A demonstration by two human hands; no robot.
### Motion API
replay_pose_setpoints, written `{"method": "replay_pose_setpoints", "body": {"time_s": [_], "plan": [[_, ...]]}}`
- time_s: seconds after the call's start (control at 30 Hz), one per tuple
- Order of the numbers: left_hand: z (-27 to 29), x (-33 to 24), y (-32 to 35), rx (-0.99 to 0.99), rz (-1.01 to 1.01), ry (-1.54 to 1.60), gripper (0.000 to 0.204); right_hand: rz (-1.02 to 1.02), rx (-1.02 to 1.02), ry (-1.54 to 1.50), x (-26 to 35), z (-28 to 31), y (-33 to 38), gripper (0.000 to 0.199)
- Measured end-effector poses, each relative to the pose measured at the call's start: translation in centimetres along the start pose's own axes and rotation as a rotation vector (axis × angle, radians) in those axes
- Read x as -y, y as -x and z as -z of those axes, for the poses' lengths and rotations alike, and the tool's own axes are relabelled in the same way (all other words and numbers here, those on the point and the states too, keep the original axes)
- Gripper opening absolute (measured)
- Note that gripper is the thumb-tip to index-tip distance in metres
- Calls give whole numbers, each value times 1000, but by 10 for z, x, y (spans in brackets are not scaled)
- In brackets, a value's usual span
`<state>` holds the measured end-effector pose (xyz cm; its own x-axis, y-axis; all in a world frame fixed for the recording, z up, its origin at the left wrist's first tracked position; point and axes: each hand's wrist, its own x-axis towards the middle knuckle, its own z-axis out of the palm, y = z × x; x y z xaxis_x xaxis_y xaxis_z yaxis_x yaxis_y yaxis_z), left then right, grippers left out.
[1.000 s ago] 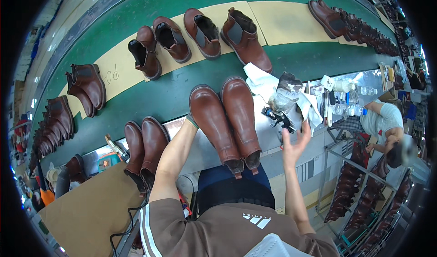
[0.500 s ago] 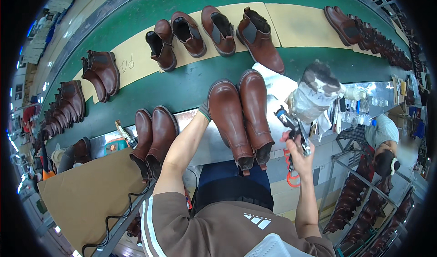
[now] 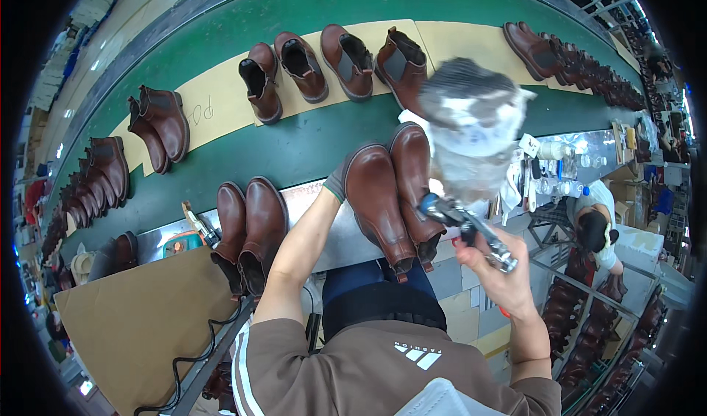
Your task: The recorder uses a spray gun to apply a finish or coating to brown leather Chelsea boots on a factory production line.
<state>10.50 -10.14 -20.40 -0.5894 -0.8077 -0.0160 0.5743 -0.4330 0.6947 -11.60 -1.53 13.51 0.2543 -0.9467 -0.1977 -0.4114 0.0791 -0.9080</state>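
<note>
A pair of brown ankle boots, the left boot (image 3: 377, 206) and the right boot (image 3: 411, 173), stands out in front of me, toes pointing away. My left hand (image 3: 336, 181), in a grey glove, grips the left boot at its outer side; its fingers are mostly hidden behind the boot. In my right hand (image 3: 509, 272) is a metal spray gun (image 3: 475, 232). Its blue-ringed nozzle points left, close to the right boot's ankle. Over the gun looms a blurred, plastic-wrapped container (image 3: 471, 132) with a dark top, which seems attached to it.
Another brown pair (image 3: 250, 217) stands to my left by a cardboard sheet (image 3: 147, 320). More boots (image 3: 302, 66) line the green bench (image 3: 294, 143) on tan cardboard. Bottles (image 3: 571, 188) and brushes lie at right. Beyond them is another person (image 3: 595, 224) near racks of boots.
The spray gun and its container have swung left, closer to the boots. My left hand keeps its hold on the boots. The whole view has shifted slightly.
</note>
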Motion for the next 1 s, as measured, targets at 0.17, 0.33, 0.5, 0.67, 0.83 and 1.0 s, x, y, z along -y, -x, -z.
{"method": "replay_pose_setpoints", "body": {"time_s": [0.17,0.33,0.5,0.67,0.83,1.0], "plan": [[1,5,-3,39,106,405,31,-69,-34,59,-6,-2,-11,33],[5,-1,-2,-17,103,92,30,-188,-51,96,-1,2,0,36],[-7,-6,-14,180,117,270,30,-91,67,-1,-12,-8,-14,40],[-19,-8,-19,-6,106,466,38,6,-231,207,-20,0,-7,33],[-20,-9,-24,-66,-70,-259,36,13,29,199,-19,-10,11,43],[-19,-10,-30,97,-21,-371,38,100,-58,173,-32,-21,-11,45]]}}
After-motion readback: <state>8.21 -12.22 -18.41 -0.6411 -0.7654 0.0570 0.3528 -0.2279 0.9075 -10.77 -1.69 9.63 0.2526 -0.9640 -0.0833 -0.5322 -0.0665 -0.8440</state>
